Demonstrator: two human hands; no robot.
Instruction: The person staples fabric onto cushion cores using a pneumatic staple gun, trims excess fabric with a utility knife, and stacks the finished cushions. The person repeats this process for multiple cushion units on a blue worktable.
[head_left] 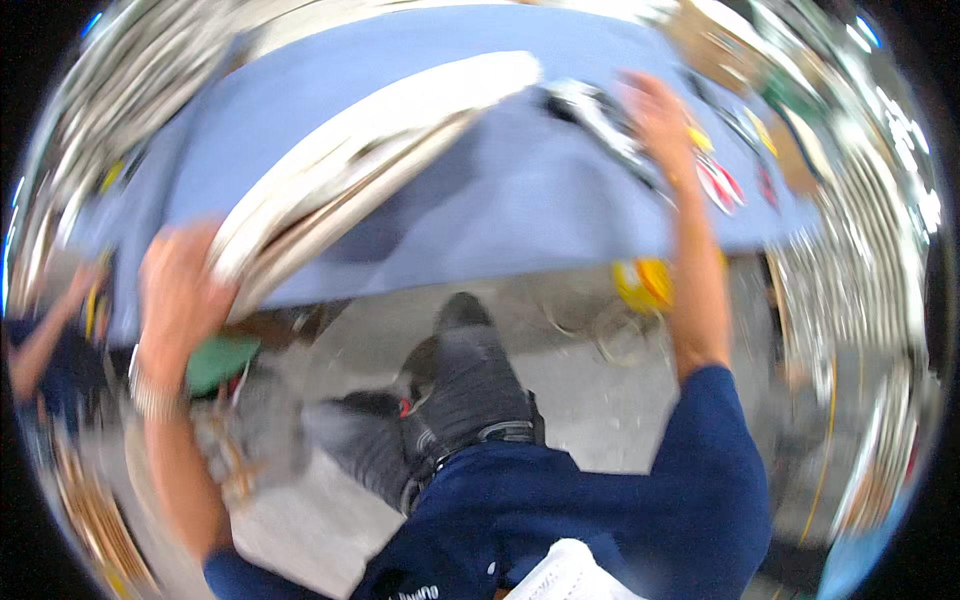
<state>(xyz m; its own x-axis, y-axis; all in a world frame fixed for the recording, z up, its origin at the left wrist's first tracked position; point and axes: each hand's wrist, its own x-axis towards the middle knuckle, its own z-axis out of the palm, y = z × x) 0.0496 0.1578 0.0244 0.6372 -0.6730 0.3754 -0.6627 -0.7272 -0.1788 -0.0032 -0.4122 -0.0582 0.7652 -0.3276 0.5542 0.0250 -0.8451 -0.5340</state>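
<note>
My left hand [183,290] grips the near end of a long, white, curved panel-like piece [350,150], its thumb lying over the edge. The piece slants up and away to the right above the blue-covered table [480,240], with a darker slot along its lower side; blur hides its exact kind. At the table's right side my right hand [662,125] is stretched out, fingers extended and somewhat smeared, apparently holding nothing. Just left of it lies a silver and black hand tool [600,120]. Red-handled pliers [718,183] rest beside my right wrist.
More hand tools [745,130] and a cardboard box [712,45] occupy the far right. Under the table's front edge sit a yellow object [643,284] and a loose cable [625,335]. Another person's arm [55,325] shows at the left. Stacked long pieces [845,270] stand on the right.
</note>
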